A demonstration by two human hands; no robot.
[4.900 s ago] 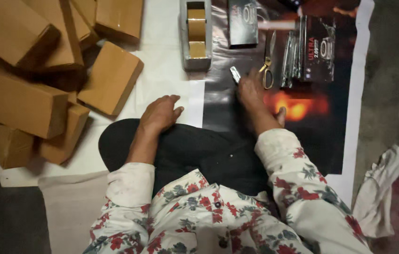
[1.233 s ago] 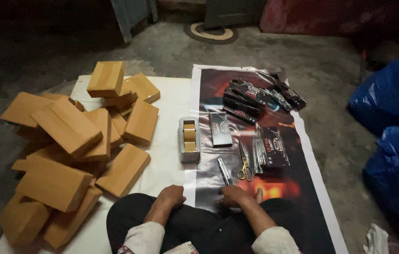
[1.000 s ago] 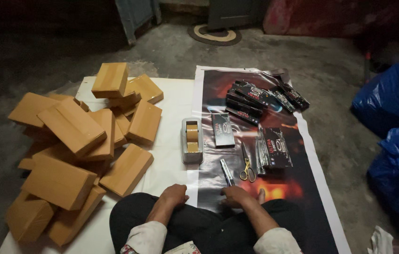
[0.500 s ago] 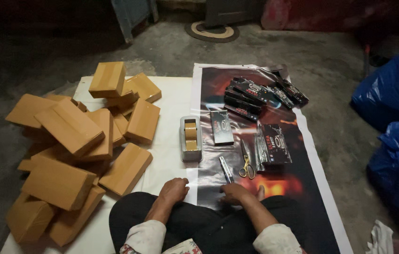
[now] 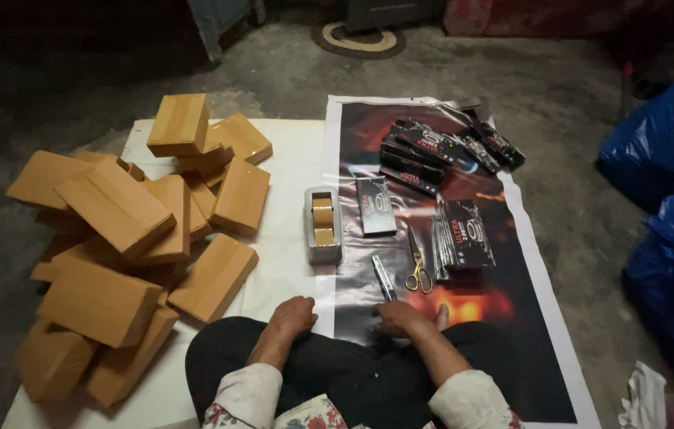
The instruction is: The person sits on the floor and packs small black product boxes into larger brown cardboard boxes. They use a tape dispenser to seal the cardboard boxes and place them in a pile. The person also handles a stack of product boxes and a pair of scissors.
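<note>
I sit cross-legged on the floor. My left hand point(image 5: 296, 312) rests loosely curled on my left knee, holding nothing. My right hand point(image 5: 397, 318) lies on my right knee at the near edge of a dark printed sheet point(image 5: 512, 318), fingers curled, empty as far as I can see. Just beyond it lie a small metal cutter point(image 5: 384, 277) and yellow-handled scissors point(image 5: 416, 262). A grey tape dispenser point(image 5: 323, 225) with brown tape stands further out, beside a small dark box point(image 5: 374, 205).
A heap of taped brown cardboard boxes point(image 5: 114, 238) covers the left of a white sheet point(image 5: 289, 151). Dark packets point(image 5: 464, 238) and more dark boxes point(image 5: 432, 151) lie on the printed sheet. Blue plastic bags point(image 5: 671, 214) stand at the right. Bare concrete floor lies beyond.
The view lifted from close over my lap to a wider look at the floor. My right hand drew back from the cutter to my knee; both hands have since stayed nearly still.
</note>
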